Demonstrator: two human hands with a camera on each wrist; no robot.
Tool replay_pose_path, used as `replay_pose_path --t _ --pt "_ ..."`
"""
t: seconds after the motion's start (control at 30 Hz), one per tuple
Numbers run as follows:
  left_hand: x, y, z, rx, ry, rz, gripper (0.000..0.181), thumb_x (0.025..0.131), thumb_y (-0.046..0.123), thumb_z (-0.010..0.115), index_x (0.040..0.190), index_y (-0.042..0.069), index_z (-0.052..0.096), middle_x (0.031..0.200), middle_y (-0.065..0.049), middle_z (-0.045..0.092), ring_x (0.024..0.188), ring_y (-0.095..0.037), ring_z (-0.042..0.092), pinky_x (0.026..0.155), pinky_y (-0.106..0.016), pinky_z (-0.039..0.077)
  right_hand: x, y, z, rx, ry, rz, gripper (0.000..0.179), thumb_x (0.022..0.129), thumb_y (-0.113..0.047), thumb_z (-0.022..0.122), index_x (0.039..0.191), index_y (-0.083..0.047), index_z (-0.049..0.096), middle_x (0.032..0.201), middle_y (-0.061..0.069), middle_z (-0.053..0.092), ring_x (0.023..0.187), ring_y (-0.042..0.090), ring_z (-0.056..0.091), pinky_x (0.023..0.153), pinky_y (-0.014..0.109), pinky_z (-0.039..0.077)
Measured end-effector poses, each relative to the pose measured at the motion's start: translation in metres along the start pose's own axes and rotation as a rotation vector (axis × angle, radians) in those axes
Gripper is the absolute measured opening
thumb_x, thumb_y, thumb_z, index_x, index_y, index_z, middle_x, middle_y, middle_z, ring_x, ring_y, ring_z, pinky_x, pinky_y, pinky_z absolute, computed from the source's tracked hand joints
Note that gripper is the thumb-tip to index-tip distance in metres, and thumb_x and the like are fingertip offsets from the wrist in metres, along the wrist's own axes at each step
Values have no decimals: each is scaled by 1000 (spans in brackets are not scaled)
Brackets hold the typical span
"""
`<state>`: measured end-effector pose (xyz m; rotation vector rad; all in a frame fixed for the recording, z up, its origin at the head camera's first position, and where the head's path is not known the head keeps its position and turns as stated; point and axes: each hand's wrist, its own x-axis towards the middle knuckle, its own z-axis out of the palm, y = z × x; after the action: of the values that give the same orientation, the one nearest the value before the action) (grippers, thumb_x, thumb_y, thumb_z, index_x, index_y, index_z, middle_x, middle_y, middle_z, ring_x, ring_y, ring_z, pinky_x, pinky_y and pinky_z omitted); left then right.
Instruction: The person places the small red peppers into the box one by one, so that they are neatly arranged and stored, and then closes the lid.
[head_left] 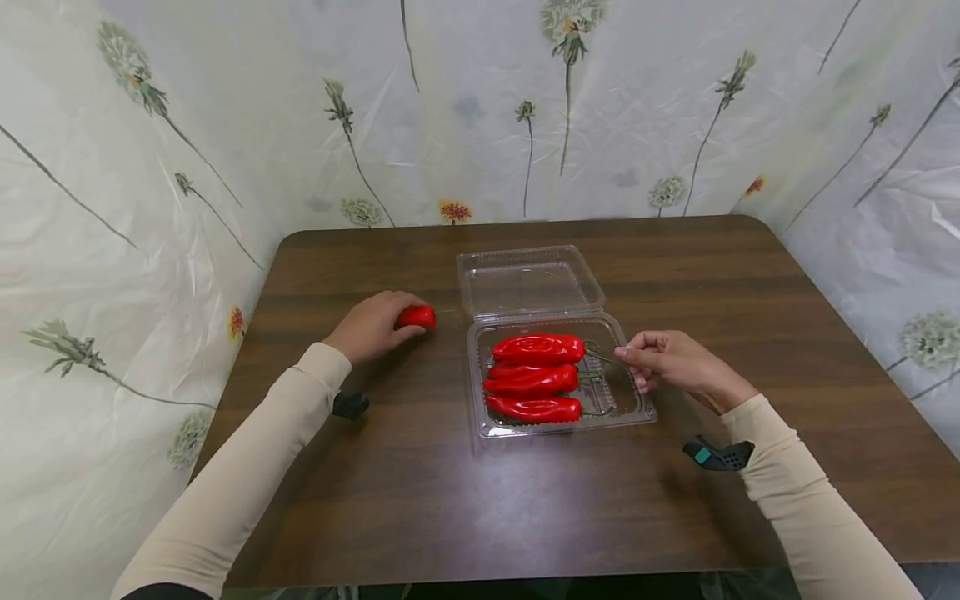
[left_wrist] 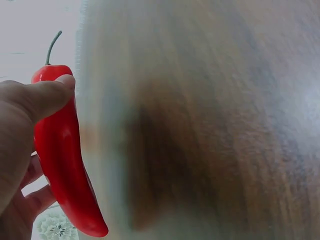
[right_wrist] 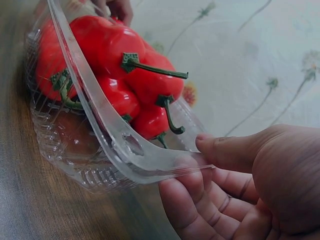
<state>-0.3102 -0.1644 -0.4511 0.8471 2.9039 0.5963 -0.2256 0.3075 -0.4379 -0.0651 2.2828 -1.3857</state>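
A red chili pepper [head_left: 417, 317] with a thin green stem is gripped by my left hand [head_left: 371, 327], left of a clear plastic clamshell container [head_left: 637, 407]. In the left wrist view, the thumb lies across the upper part of this pepper [left_wrist: 62, 142], with fingers behind it. Several red peppers [head_left: 534, 381] lie side by side in the container's base, stems to the right. At the base's right edge, my right hand [head_left: 678, 365] pinches the rim; the right wrist view shows thumb and fingers on either side of the rim corner [right_wrist: 187, 165].
The container's transparent lid [head_left: 528, 282] is folded back, away from me. Everything rests on a dark brown wooden table [head_left: 420, 492]. Behind and beside the table hangs a pale plastic sheet [head_left: 465, 142] printed with dandelions. Dark bands [head_left: 720, 455] are on both wrists.
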Motion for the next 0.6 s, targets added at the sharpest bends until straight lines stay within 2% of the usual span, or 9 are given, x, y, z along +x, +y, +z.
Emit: replay_pose_path --t 0.2,0.33,0.5,0.6 --pt "-4 4 -11 -117 66 -18 45 92 31 76 132 16 62 128 -5 65 112 -26 61 98 -46 51 0 0 1 10 11 21 48 96 -37 69 109 7 55 74 7 60 66 17 63 69 38 60" --pt "-5 10 -14 -146 78 -15 46 93 34 75 133 16 61 128 -4 65 110 -25 60 97 -46 51 0 -1 1 12 12 15 47 97 -36 68 108 8 55 74 6 60 65 16 63 68 38 60" --pt "-5 26 -14 -158 83 17 48 93 37 73 135 18 60 129 -3 64 110 -23 60 96 -42 53 -1 -2 1 16 6 3 44 98 -34 67 107 8 55 73 6 60 64 16 63 67 37 60" --pt "-5 40 -14 -168 87 61 47 93 35 74 135 18 60 128 -2 65 109 -21 60 94 -40 54 -1 -3 1 16 3 4 43 98 -33 67 108 7 55 74 6 60 64 16 63 66 37 60"
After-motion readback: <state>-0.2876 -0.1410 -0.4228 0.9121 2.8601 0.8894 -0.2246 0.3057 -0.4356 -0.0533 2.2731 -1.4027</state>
